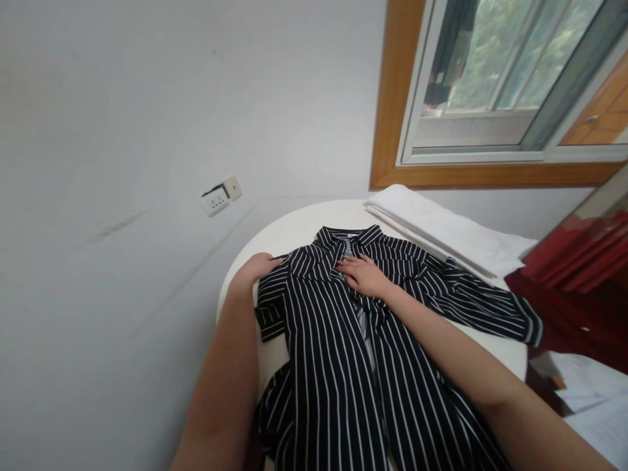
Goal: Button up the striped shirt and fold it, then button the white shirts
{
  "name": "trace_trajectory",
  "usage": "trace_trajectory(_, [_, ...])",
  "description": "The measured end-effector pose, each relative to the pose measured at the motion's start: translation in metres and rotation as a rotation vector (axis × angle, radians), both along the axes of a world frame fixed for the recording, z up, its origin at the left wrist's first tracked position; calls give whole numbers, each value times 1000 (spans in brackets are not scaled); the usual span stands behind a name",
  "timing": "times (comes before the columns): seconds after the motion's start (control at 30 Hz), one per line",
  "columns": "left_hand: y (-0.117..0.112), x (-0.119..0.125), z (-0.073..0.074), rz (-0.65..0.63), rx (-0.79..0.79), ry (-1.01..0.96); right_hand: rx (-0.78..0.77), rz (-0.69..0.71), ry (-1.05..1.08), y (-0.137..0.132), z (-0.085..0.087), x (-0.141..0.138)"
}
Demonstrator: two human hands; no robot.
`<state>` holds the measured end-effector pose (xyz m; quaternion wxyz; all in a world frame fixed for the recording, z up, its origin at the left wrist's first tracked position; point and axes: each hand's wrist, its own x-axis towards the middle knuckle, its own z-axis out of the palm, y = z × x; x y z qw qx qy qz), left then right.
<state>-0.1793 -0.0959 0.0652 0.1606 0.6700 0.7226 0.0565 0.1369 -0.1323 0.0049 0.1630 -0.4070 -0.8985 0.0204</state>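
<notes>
A black shirt with white stripes point(324, 353) lies front up on a round white table point(265, 239), its collar toward the wall and its lower part hanging toward me. My left hand point(256, 267) grips the fabric at the left shoulder and sleeve, with fingers closed on the edge. The left sleeve is bent downward beside the body of the shirt. Flat on the chest, near the front opening below the collar, rests my right hand point(364, 275) with its fingers spread. The right sleeve stretches out past the table's right side.
Folded white cloth point(436, 226) lies at the table's back right. A wall socket point(214, 201) is on the wall at left. Above right is a wood-framed window point(471, 175). White papers point(589, 386) and red stacked items point(583, 252) are at the far right.
</notes>
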Motion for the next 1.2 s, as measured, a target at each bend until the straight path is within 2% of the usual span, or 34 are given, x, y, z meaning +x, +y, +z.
trace_trajectory(0.1, [-1, -3, -2, -1, 42, -98, 23, -18, 6, -2, 1, 3])
trace_trajectory(0.4, [-5, -24, 4, 92, -62, -327, 35, -69, 32, -2, 1, 4])
trace_trajectory(0.6, [-5, -20, -5, -82, -108, -204, -31, -152, 254, 8, -3, 9])
trace_trajectory(0.77, [1, -16, -9, 8, 6, -150, -120, -289, 420, 27, -9, 11])
trace_trajectory(0.9, [3, -9, -9, 27, 63, -81, -158, -428, 332, 33, -7, 2])
trace_trajectory(1.03, [4, -4, -10, 9, 55, -68, -159, -610, 221, 32, 0, -16])
trace_trajectory(1.2, [7, -6, -15, 72, 134, -64, -189, -684, 341, 30, 2, -28])
